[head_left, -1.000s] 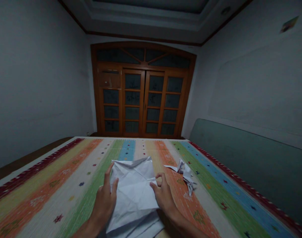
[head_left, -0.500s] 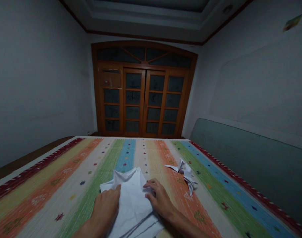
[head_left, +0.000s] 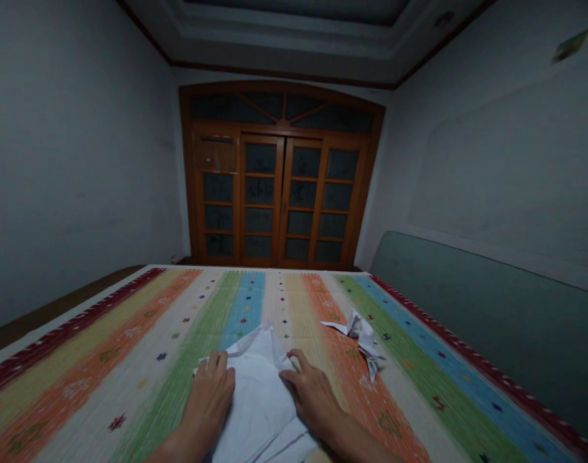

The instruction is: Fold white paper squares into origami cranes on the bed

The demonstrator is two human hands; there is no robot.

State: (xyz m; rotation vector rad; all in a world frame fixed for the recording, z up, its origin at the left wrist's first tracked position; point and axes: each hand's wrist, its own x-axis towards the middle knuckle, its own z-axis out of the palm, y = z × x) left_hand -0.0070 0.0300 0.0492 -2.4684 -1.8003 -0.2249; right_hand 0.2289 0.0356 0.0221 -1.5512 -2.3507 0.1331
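A sheet of folded white paper (head_left: pixel 260 402) with creases and a pointed top lies on the striped cloth in front of me. My left hand (head_left: pixel 213 389) grips its left edge, fingers bent over the upper left corner. On the opposite edge, my right hand (head_left: pixel 313 389) has thumb and forefinger closed at the paper's upper right side. Parts of both edges are hidden under the hands. To the right of my right hand rests a folded white paper figure (head_left: pixel 364 337) with pointed ends, touched by neither hand.
The striped tablecloth (head_left: pixel 173 308) covers the table. Along the right side stands a pale green panel (head_left: pixel 487 289). Wooden doors with glass panes (head_left: pixel 282 193) are beyond the table's far edge, between white walls.
The paper's top flaps have been drawn inward, leaving one peak in the middle. My left hand's fingers have shifted up over the left corner. The paper figure has stayed put.
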